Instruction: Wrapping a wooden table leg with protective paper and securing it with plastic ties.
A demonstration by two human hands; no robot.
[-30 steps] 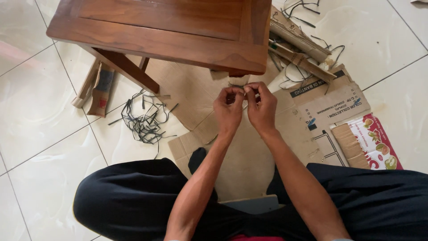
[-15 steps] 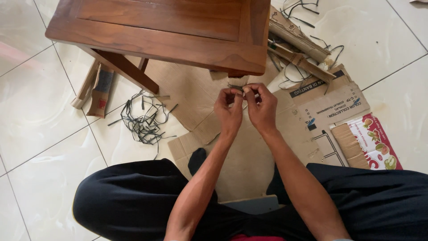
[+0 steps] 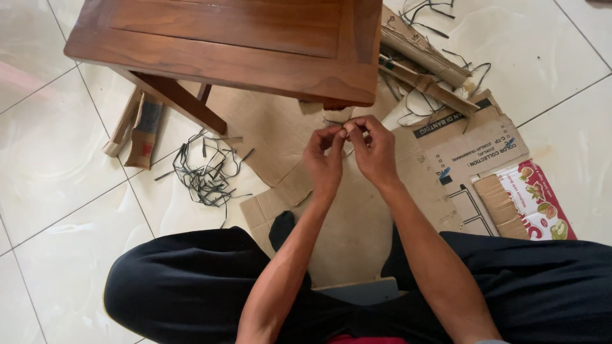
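The left hand point(image 3: 324, 159) and the right hand point(image 3: 373, 150) meet fingertip to fingertip, both curled nearly closed, pinching a small pale piece point(image 3: 349, 128), perhaps tape, just below the wooden table point(image 3: 236, 44) edge. Compared with a second ago, the hands have barely moved. Both forearms reach forward over flattened cardboard point(image 3: 357, 223).

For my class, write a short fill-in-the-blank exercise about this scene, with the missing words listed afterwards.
1. The left hand and right hand meet in front of a small ____ table.
2. The tangle of dark strips lies on the white ____ floor.
3. Flattened ____ is spread under the hands.
4. The person wears ____ trousers.

Missing words: wooden; tiled; cardboard; black
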